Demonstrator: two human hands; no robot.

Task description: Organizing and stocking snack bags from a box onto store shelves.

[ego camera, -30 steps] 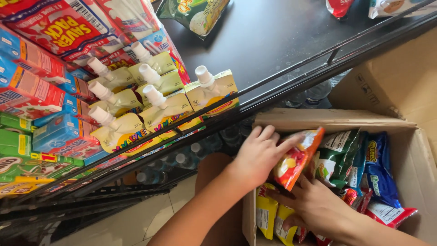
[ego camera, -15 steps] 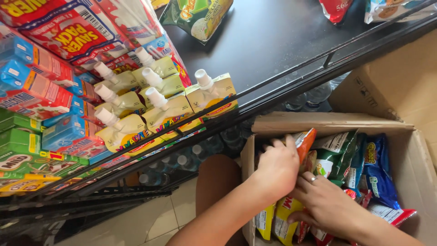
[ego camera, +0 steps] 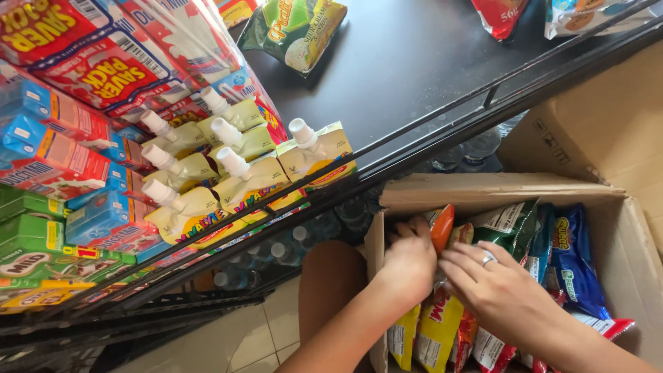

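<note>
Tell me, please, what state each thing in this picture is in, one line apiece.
Cardboard box: open, flaps up, packed with upright snack packets.
Orange packet: upright in the box, touched by both hands.
Left hand: inside the box, fingers curled on the packets.
Right hand: flat on the packets, ring on one finger.
Spouted pouches: capped, lined up on the shelf.
Green chip bag: sealed, lying flat.

Both hands' fingertips buried among snack packets in cardboard box, so grip unreadable. Box's right wall and bottom cut off by frame edge. Bottles under wire shelf dim and blurred.
</note>
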